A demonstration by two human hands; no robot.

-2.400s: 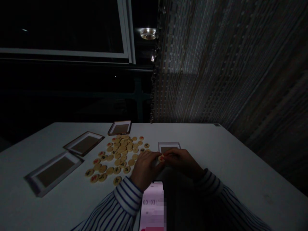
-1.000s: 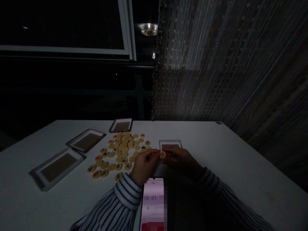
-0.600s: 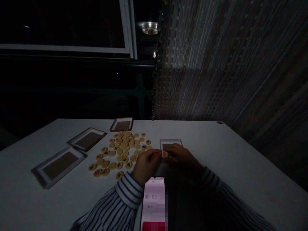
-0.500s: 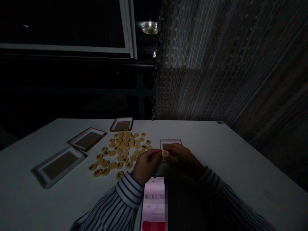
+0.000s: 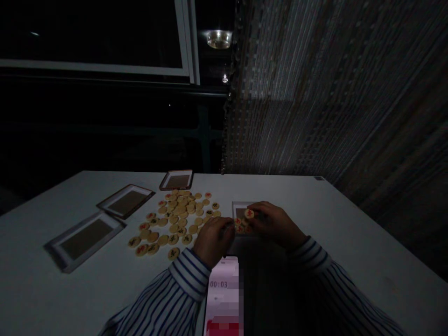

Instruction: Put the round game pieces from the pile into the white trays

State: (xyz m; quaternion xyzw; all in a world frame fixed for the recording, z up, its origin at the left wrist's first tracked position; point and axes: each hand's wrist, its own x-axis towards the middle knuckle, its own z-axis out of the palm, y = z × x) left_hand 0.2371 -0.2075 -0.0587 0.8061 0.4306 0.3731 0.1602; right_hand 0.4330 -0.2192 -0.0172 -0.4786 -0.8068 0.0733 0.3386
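1. Watching the head-camera feed from my station; clock faces centre on the shallow rectangular tray with pale walls and a brownish floor (image 5: 239, 213).
2. Right hand (image 5: 276, 224), at 3 o'clock: I read a pinch on the edge of a round, flat, pale-wood-coloured disc with a red character (image 5: 249, 213), held over the tray; height unclear.
3. Left hand (image 5: 212, 238), at 8 o'clock: fingers curled; blur and shadow hide the tips, so I cannot tell what, if anything, they grip.
4. Step in hand, my judgement: positioning the disc beside similar red-marked discs (image 5: 240, 229) at 7 o'clock.
5. A set-down would call for lowering it flat, then loosening the pinch without nudging its neighbours.
6. Orientation: marked face towards my camera. Round outline, so no long axis; its short axis runs through the thickness. Character's heading unreadable.
7. Loose pale discs (image 5: 183, 209) at 9 o'clock; lit phone (image 5: 224, 291) at 7 o'clock.
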